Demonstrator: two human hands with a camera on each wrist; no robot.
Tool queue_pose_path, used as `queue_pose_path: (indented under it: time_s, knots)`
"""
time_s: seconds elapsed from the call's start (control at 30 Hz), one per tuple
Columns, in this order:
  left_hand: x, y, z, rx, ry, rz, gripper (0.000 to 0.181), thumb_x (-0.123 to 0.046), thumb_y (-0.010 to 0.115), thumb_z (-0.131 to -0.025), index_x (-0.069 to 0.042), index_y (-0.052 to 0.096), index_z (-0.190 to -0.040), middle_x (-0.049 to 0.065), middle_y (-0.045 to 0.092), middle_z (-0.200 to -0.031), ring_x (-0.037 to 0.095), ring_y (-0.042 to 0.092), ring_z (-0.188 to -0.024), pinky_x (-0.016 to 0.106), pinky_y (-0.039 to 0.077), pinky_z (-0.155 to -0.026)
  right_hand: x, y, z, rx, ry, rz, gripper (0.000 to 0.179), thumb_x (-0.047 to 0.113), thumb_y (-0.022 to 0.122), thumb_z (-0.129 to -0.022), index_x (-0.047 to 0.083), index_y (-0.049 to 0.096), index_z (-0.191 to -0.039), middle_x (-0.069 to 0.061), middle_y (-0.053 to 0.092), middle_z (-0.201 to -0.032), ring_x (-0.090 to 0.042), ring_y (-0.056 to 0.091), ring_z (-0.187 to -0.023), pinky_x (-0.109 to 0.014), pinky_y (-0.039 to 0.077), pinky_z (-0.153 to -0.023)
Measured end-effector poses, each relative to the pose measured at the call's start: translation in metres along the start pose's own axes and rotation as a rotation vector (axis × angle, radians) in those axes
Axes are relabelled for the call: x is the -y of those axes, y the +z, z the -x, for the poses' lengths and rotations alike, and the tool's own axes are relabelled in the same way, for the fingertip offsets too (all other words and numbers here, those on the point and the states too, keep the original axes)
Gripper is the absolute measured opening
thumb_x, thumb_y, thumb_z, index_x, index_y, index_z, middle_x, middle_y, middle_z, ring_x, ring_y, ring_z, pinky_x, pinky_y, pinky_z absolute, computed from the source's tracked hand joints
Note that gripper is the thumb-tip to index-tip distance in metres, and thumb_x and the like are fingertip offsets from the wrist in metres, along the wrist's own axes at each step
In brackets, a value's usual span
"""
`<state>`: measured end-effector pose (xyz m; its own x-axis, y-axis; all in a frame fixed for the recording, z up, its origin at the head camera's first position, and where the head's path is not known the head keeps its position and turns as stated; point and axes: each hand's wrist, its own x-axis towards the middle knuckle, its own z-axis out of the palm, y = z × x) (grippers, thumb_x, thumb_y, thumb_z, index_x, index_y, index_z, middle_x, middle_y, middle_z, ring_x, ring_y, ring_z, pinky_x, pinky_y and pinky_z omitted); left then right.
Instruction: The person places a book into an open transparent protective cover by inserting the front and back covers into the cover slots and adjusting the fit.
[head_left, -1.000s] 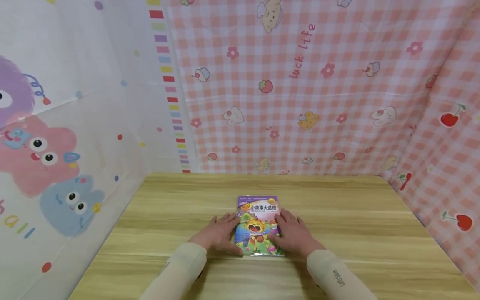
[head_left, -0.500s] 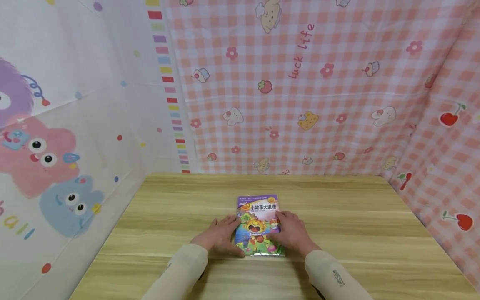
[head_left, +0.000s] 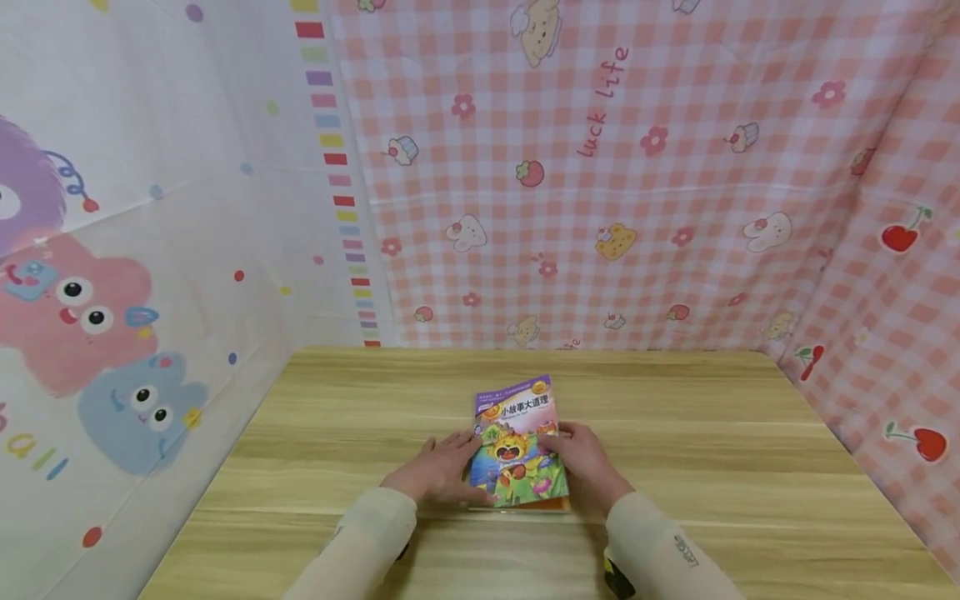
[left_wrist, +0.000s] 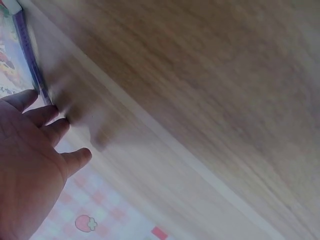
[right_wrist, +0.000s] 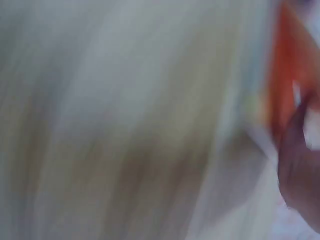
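A colourful children's book [head_left: 516, 421] with a purple top band and a cartoon lion lies on the wooden table. Its front cover is tilted, the right side raised off the pages, and an orange inner page [head_left: 553, 504] shows below it. My right hand [head_left: 588, 460] pinches the cover at its right edge, thumb on top. Along the book's left side rests my left hand [head_left: 433, 471], fingers fairly straight and thumb near the lower left corner. In the left wrist view the left fingertips touch the purple spine [left_wrist: 29, 52]. The right wrist view is blurred, with the orange page [right_wrist: 287, 65] beside a fingertip.
The wood-grain table [head_left: 360, 392] extends around the book. A pink checked cloth [head_left: 570, 208] hangs behind it, with another checked cloth [head_left: 885, 333] at the right. On the left hangs a white cloth [head_left: 225, 208] with cartoon figures.
The book's cover lay flat before; its right side is now lifted and the orange page shows. My right hand has shifted its hold on that edge. The left hand has hardly moved.
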<state>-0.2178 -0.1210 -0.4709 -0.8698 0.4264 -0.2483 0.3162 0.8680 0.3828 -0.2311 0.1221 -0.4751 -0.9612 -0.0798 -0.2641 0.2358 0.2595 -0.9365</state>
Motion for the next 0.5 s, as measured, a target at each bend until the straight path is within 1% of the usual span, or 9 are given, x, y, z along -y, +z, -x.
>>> queue_pose_path:
  time_s: [0.03, 0.1, 0.13, 0.17, 0.23, 0.3, 0.4, 0.5]
  knots:
    - [0.0, 0.0, 0.0, -0.003, 0.0, 0.005, 0.103, -0.068, 0.069, -0.079, -0.012, 0.031, -0.156, 0.01, 0.024, -0.162, 0.03, 0.019, -0.149, 0.057, 0.012, -0.118, 0.002, 0.001, 0.0, 0.031, 0.068, -0.132, 0.056, 0.019, 0.06, -0.098, -0.013, 0.04, -0.14, -0.022, 0.065, -0.11, -0.027, 0.068, -0.09, -0.041, 0.057, -0.083]
    - [-0.001, 0.0, 0.001, -0.008, 0.006, 0.013, 0.103, -0.067, 0.07, -0.079, -0.011, 0.031, -0.156, 0.011, 0.024, -0.162, 0.031, 0.019, -0.149, 0.058, 0.013, -0.117, 0.003, 0.003, 0.0, 0.096, 0.179, -0.328, 0.047, 0.017, 0.053, -0.101, -0.015, 0.043, -0.134, -0.026, 0.066, -0.11, -0.03, 0.07, -0.09, -0.043, 0.058, -0.082]
    - [-0.001, 0.0, 0.001, -0.009, 0.007, 0.02, 0.103, -0.067, 0.07, -0.079, -0.011, 0.031, -0.156, 0.011, 0.024, -0.162, 0.031, 0.019, -0.149, 0.057, 0.013, -0.117, 0.002, 0.004, -0.001, 0.122, 0.227, -0.395, 0.046, 0.016, 0.05, -0.102, -0.015, 0.042, -0.135, -0.027, 0.065, -0.111, -0.032, 0.07, -0.091, -0.045, 0.057, -0.083]
    - [-0.001, 0.001, 0.001, -0.011, 0.009, 0.022, 0.102, -0.066, 0.07, -0.08, -0.011, 0.031, -0.156, 0.011, 0.024, -0.162, 0.031, 0.02, -0.149, 0.058, 0.014, -0.117, 0.001, 0.005, -0.001, 0.135, 0.256, -0.433, 0.046, 0.017, 0.048, -0.102, -0.013, 0.041, -0.136, -0.025, 0.065, -0.112, -0.031, 0.07, -0.092, -0.046, 0.057, -0.083]
    - [-0.001, 0.002, 0.0, -0.011, 0.005, 0.029, 0.101, -0.065, 0.07, -0.08, -0.011, 0.03, -0.156, 0.012, 0.025, -0.162, 0.031, 0.02, -0.149, 0.057, 0.016, -0.117, 0.0, 0.006, -0.002, 0.146, 0.275, -0.494, 0.047, 0.016, 0.046, -0.103, -0.012, 0.037, -0.139, -0.026, 0.064, -0.114, -0.032, 0.07, -0.093, -0.047, 0.057, -0.085]
    - [-0.001, 0.002, -0.001, -0.007, -0.008, 0.041, 0.102, -0.066, 0.069, -0.081, -0.011, 0.029, -0.157, 0.011, 0.025, -0.162, 0.031, 0.02, -0.149, 0.057, 0.016, -0.117, -0.003, 0.009, -0.003, 0.143, 0.275, -0.542, 0.048, 0.015, 0.046, -0.103, -0.011, 0.035, -0.141, -0.026, 0.063, -0.114, -0.033, 0.07, -0.094, -0.048, 0.056, -0.086]
    - [0.001, 0.003, -0.004, 0.001, -0.038, 0.048, 0.106, -0.071, 0.066, -0.08, -0.013, 0.026, -0.158, 0.011, 0.025, -0.162, 0.031, 0.021, -0.149, 0.056, 0.016, -0.117, -0.005, 0.012, -0.004, 0.137, 0.242, -0.57, 0.048, 0.014, 0.046, -0.102, -0.013, 0.035, -0.14, -0.024, 0.064, -0.111, -0.031, 0.07, -0.092, -0.046, 0.056, -0.086]
    - [0.002, 0.003, -0.007, 0.009, -0.064, 0.073, 0.109, -0.076, 0.064, -0.078, -0.014, 0.024, -0.159, 0.01, 0.024, -0.162, 0.03, 0.02, -0.149, 0.055, 0.014, -0.118, -0.007, 0.015, -0.006, 0.133, 0.215, -0.571, 0.047, 0.013, 0.046, -0.101, -0.014, 0.035, -0.138, -0.022, 0.065, -0.107, -0.029, 0.07, -0.088, -0.045, 0.057, -0.083]
